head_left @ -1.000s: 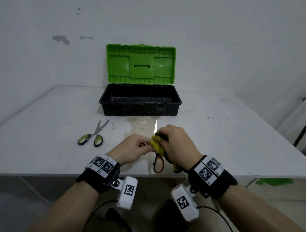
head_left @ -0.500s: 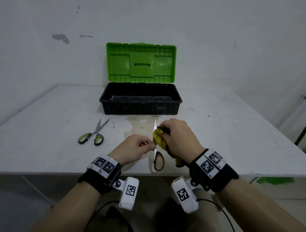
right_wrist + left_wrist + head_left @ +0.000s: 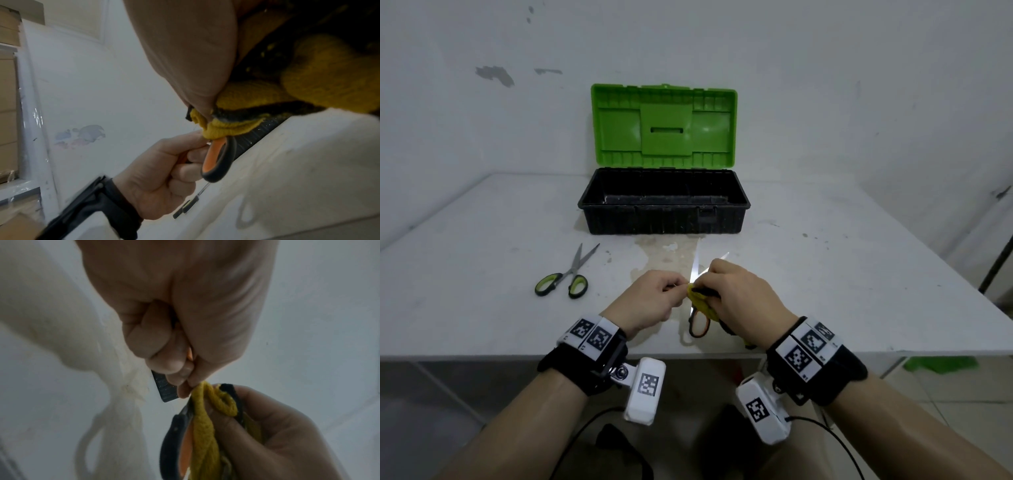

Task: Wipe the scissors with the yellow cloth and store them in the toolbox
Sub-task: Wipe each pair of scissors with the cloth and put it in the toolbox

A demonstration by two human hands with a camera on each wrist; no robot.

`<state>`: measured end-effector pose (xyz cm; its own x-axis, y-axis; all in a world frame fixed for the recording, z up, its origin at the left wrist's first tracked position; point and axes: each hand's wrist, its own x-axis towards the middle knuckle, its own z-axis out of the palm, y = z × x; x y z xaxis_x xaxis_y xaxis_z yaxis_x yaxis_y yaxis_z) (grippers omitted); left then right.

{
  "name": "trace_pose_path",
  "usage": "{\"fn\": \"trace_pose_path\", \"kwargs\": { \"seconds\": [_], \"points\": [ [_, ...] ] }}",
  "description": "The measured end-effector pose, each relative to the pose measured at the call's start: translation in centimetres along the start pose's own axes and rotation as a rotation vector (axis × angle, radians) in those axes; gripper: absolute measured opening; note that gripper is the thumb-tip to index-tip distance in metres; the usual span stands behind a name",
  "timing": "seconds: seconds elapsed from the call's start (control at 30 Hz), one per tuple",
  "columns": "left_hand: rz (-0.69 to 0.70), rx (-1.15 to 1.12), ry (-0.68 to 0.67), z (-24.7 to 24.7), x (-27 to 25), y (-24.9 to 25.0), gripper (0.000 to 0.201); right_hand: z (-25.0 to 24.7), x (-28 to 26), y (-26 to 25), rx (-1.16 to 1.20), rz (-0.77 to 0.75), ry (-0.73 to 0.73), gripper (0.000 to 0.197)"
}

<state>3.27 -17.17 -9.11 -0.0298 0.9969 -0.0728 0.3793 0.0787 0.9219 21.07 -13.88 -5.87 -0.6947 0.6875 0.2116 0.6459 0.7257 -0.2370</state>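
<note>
While the orange-handled scissors (image 3: 698, 298) stand blades-up and splayed just in front of the toolbox (image 3: 663, 214), they look rigid, light and sharp, best held by the rubbery loops, never the slick steel. Soft and bunched, the yellow cloth (image 3: 700, 301) should conform to the blade. The right hand (image 3: 736, 301) curls round the cloth at the pivot; the left hand (image 3: 650, 301) pinches tight beside it, apparently on a handle loop. Left of the toolbox's front lie green-handled scissors (image 3: 565, 277) on the table (image 3: 859, 274).
</note>
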Motion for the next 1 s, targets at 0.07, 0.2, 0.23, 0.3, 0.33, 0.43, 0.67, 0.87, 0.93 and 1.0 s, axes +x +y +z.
{"fn": "trace_pose_path", "kwargs": {
  "seconds": [0.07, 0.2, 0.23, 0.3, 0.33, 0.43, 0.67, 0.87, 0.93, 1.0],
  "points": [
    [0.01, 0.026, 0.022, -0.1, 0.1, -0.1, 0.021, 0.0, -0.6, -0.1, -0.017, -0.054, -0.032, 0.024],
    [0.022, 0.085, 0.06, 0.2, 0.0, -0.4, 0.02, -0.6, -1.7, -0.2, -0.005, -0.096, -0.126, 0.025],
    [0.017, 0.083, 0.068, 0.2, 0.1, -0.4, 0.02, -0.8, -1.6, -0.1, 0.005, -0.078, -0.106, 0.026],
    [0.014, 0.076, 0.059, 0.4, 0.2, -0.4, 0.021, -0.8, -1.2, 0.0, 0.008, -0.029, -0.036, 0.026],
    [0.016, 0.068, 0.05, 0.4, 0.3, -0.3, 0.022, -0.7, -0.9, -0.1, -0.007, -0.01, -0.011, 0.025],
    [0.034, 0.038, 0.057, 0.4, 0.2, 0.0, 0.022, 0.0, -0.6, -0.5, -0.063, -0.007, -0.021, 0.025],
    [-0.103, -0.264, -0.056, 0.6, -0.4, -0.3, 0.019, -0.1, -0.7, 0.5, 0.031, 0.039, -0.01, 0.018],
    [0.035, -0.222, 0.028, 0.8, -0.5, -0.1, 0.018, 0.1, 0.1, -0.1, 0.099, 0.061, 0.135, 0.019],
    [0.052, -0.177, 0.053, 1.0, -0.6, 0.0, 0.023, 0.4, 0.4, -0.2, 0.085, 0.083, 0.15, 0.02],
    [0.053, -0.137, 0.052, 1.1, -0.7, 0.0, 0.027, 0.7, 0.6, -0.1, 0.084, 0.105, 0.16, 0.019]
  ]
}}
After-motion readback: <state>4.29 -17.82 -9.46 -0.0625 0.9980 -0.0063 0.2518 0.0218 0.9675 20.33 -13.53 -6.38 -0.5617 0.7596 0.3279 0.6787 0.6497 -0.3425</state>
